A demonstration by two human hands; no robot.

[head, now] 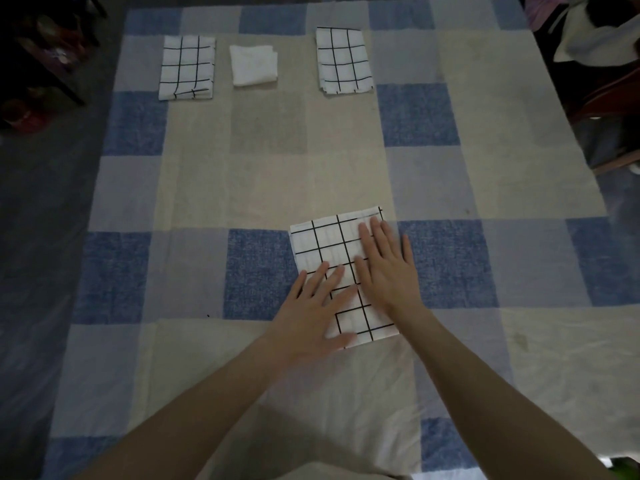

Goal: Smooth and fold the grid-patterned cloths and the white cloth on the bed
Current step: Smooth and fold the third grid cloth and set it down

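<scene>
Pressing down with both palms, we are flattening the near cloth (332,251), a folded grid-patterned rectangle lying toward six o'clock on the bed (450,188), slightly right of centre. Our left hand (313,306) is lying flat on the cloth's seven o'clock corner, fingers straight and spread, thumb stretched along the near edge, gripping nothing. Our right hand (386,268) is resting on the cloth's three o'clock side, fingers straight and close together, pointing toward twelve o'clock, its little finger hanging over the edge onto the bedspread; it too is gripping nothing. The two hands are lying just beside each other, fingertips nearly meeting over the cloth's middle.

We are seeing three more folded pieces in a row toward twelve o'clock, well apart from our hands: a left grid cloth (187,67) at eleven o'clock, a white cloth (253,65) just beside it toward twelve, and a right grid cloth (344,60) at one o'clock. All are lying flat on the blue, grey and cream checked bedspread.
</scene>
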